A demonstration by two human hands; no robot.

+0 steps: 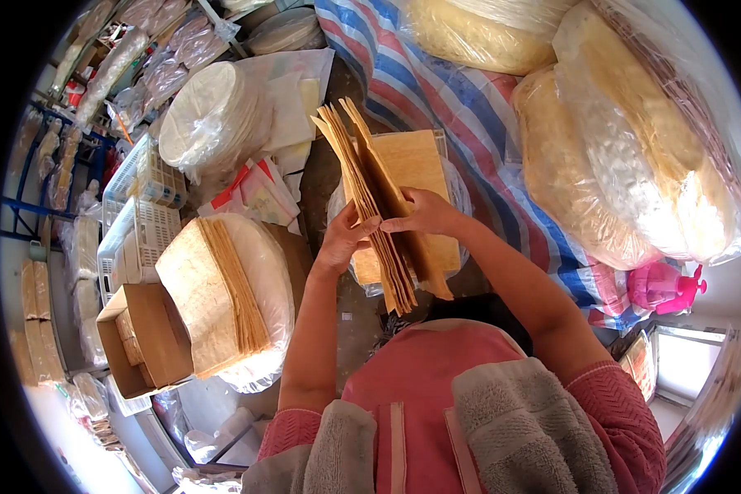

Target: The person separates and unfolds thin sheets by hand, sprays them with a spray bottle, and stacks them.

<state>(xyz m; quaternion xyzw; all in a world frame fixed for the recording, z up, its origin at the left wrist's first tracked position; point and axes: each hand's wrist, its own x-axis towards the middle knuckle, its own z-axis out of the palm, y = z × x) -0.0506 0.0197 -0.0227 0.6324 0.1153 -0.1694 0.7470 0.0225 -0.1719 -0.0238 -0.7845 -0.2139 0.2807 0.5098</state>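
Observation:
My left hand (347,239) is wrapped round the lower left side of a bundle of thin brown sheets (356,171), held on edge with its long sides upright. My right hand (426,212) grips a darker brown sheet or sheets (420,259) on the right side, slightly parted from the bundle; how many it holds I cannot tell. Both thumbs come close together at the middle of the bundle. Below the hands, a flat tan sheet (416,160) lies on a plastic-wrapped round surface.
At the left, a stack of similar sheets (214,288) rests on a wrapped round pile beside an open cardboard box (169,333). White plastic baskets (144,218) and wrapped round discs (202,115) stand behind. Large bagged rounds (601,165) lie on a striped tarp (490,156), near a pink spray bottle (663,286).

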